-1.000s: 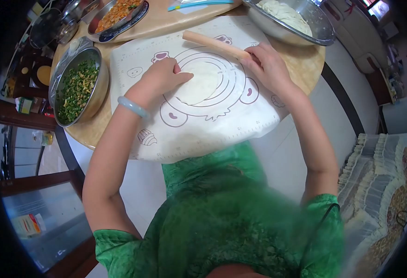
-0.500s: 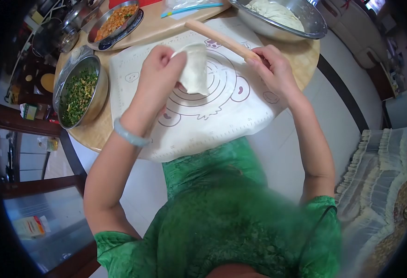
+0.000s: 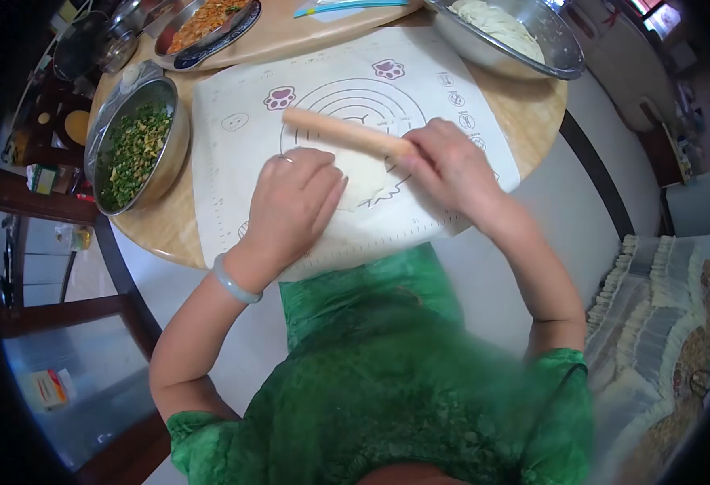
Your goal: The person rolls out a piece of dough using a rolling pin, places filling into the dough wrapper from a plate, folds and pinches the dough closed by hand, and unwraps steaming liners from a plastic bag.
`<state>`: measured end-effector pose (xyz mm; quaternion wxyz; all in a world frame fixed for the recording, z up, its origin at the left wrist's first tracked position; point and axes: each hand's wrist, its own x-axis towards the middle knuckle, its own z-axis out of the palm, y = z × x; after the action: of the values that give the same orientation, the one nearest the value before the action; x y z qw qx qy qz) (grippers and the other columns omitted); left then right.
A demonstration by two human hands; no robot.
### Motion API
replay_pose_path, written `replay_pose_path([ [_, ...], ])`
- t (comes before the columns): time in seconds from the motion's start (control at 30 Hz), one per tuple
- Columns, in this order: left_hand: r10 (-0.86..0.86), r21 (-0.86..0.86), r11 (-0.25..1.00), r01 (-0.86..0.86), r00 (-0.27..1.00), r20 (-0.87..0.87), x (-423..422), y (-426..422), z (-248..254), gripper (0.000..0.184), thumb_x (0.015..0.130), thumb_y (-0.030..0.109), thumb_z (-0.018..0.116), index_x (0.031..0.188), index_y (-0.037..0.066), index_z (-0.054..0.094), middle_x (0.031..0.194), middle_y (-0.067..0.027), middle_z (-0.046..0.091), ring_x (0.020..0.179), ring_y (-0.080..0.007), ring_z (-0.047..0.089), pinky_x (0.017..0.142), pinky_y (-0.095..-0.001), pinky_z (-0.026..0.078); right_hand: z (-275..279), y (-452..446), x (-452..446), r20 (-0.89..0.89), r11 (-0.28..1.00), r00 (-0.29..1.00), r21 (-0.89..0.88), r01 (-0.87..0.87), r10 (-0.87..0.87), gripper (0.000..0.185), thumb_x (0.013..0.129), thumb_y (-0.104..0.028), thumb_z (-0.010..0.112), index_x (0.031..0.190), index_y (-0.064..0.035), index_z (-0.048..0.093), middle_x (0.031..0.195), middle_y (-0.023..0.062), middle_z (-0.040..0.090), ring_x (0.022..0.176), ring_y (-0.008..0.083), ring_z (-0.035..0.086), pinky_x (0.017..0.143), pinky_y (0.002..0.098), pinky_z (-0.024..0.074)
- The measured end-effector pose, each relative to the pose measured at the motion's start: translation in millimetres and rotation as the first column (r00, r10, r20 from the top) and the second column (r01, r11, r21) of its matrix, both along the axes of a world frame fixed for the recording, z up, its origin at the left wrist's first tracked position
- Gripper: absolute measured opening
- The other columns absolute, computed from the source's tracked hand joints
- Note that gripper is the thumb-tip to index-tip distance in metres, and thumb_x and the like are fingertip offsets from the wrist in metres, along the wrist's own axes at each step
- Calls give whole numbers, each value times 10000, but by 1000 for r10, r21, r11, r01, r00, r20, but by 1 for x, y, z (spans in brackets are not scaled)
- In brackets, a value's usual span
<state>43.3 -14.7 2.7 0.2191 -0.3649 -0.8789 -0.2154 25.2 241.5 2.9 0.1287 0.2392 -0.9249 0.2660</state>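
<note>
Soft, mostly even light with dark, warped fisheye edges

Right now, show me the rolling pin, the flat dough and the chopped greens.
Rolling pin point(image 3: 340, 131), head view, middle of its length.
Flat dough point(image 3: 364, 179), head view, uncovered top.
Chopped greens point(image 3: 136, 155), head view, middle of the heap.

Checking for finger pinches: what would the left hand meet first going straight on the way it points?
Probably the rolling pin, which crosses just ahead of the left hand; their height difference is unclear.
</note>
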Motion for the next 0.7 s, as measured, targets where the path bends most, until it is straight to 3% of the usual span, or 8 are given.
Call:
replay_pose_path([
  [0.1, 194, 141, 974, -176, 972, -130, -23, 6, 2, 145, 865, 118, 646, 993, 55, 620, 1085, -112, 609, 1004, -306, 565, 840, -423, 420, -4, -13, 5, -12, 997, 1000, 70, -19, 20, 234, 861, -255, 674, 930, -33, 657, 849, 136, 585, 829, 327, 587, 745, 419, 495],
  [0.13, 219, 82, 973, -217, 975, -28, -32, 6, 7, 238, 940, 187, 568, 1123, 41, 608, 1233, -162, 577, 1172, -359, 516, 948, -475, 400, -7, -15, 5, -6, 998, 1000, 62, -17, 18, 216, 862, -251, 671, 928, -46, 654, 838, 127, 573, 835, 323, 578, 732, 413, 483],
  [0.23, 205, -46, 977, -206, 979, -19, -75, 5, -15, 409, 1008, 293, 453, 1302, 26, 550, 1402, -208, 488, 1334, -391, 415, 1080, -515, 325, -12, -20, 4, 40, 995, 998, 85, 42, -45, 236, 869, -256, 666, 1020, -74, 663, 938, 124, 585, 921, 315, 557, 800, 435, 454],
  [0.33, 208, -253, 949, -188, 977, 54, -81, 4, -31, 517, 1036, 354, 364, 1424, 25, 459, 1507, -226, 386, 1422, -402, 316, 1157, -532, 236, -3, -26, 6, -127, 975, 989, 199, 98, -74, 322, 898, -270, 630, 1181, -115, 633, 1100, 133, 567, 1033, 312, 517, 886, 479, 401],
  [0.43, 234, -274, 940, -202, 968, 87, -74, 4, -30, 525, 1042, 331, 335, 1459, 21, 408, 1552, -207, 325, 1448, -391, 274, 1167, -542, 210, -13, -26, -1, -143, 967, 984, 219, 133, -103, 396, 937, -306, 570, 1298, -145, 574, 1230, 146, 524, 1109, 321, 487, 948, 518, 359],
  [0.53, 268, -312, 918, -245, 963, 29, -88, 8, -32, 533, 1043, 350, 318, 1480, 53, 391, 1553, -208, 323, 1453, -384, 270, 1166, -559, 195, -21, -27, -20, -209, 936, 963, 272, 224, -170, 378, 973, -313, 486, 1304, -145, 561, 1272, 159, 510, 1150, 337, 481, 975, 514, 359],
  [0.63, 277, -262, 925, -274, 960, -27, -117, 14, -41, 515, 1027, 370, 365, 1451, 89, 452, 1536, -212, 348, 1445, -366, 292, 1155, -578, 212, -30, -18, -57, -179, 900, 945, 298, 317, -273, 389, 984, -323, 431, 1304, -144, 562, 1317, 167, 501, 1182, 358, 472, 1007, 523, 349],
  [0.7, 331, -295, 905, -307, 943, 33, -134, 20, -40, 534, 1032, 400, 341, 1483, 125, 414, 1551, -210, 324, 1456, -376, 267, 1164, -575, 184, -30, -11, -82, -76, 866, 927, 335, 370, -367, 402, 982, -331, 418, 1303, -140, 565, 1340, 171, 496, 1196, 370, 465, 1013, 535, 348],
])
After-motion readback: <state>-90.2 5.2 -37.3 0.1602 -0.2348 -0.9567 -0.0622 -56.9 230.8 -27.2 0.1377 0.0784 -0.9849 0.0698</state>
